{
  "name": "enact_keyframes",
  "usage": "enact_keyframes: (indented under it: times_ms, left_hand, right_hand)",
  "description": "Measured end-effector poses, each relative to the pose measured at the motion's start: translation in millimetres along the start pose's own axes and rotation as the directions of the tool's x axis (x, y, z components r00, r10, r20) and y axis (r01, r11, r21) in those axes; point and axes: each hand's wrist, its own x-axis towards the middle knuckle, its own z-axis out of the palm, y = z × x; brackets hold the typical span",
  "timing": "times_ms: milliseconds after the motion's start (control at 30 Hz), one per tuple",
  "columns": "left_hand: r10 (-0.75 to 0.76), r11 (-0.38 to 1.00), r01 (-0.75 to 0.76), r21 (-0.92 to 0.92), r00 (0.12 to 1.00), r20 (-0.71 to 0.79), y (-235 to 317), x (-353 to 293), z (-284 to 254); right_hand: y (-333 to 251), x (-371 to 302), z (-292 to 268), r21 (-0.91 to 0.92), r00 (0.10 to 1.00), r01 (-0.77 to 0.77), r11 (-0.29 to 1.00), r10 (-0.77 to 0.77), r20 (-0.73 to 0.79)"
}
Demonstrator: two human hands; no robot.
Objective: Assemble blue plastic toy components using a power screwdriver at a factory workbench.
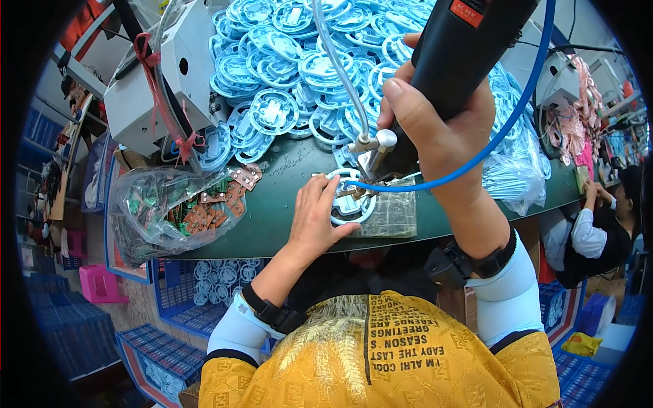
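My left hand (311, 216) is closed on the edge of a light blue round plastic part (367, 212), thumb at its near rim and fingers at its far left. This part lies on the green tabletop (279, 180), partly over a worn, tape-covered block (396, 216). Wrapped around a black electric screwdriver (457, 58), my right hand (442, 129) holds it slanted. Its metal nose (376, 146), fed by a clear tube (335, 54), is over the part's middle. A blue hose (476, 163) loops in front of my right wrist. The exact contact at the tip is hidden.
Beyond my hands rises a big heap of similar blue parts (272, 51). To the left are a clear bag (139, 217) of small circuit boards (204, 214) and a white machine box (160, 88). Blue crates (163, 353) stand below. A co-worker (605, 224) sits at right.
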Motion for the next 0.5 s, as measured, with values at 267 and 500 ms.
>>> enact_keyframes:
  times_ms: [267,500]
  left_hand:
    - [-0.026,0.999,0.026,-0.031,1.000,-0.001,1,1,0]
    - [-0.030,0.999,0.030,-0.022,1.000,0.003,-1,0,1]
  right_hand:
    - [0,-11,-2,-0.029,0.997,0.031,0.999,-0.029,0.067]
    - [0,-3,2,-0.067,0.995,-0.001,0.998,0.008,0.100]
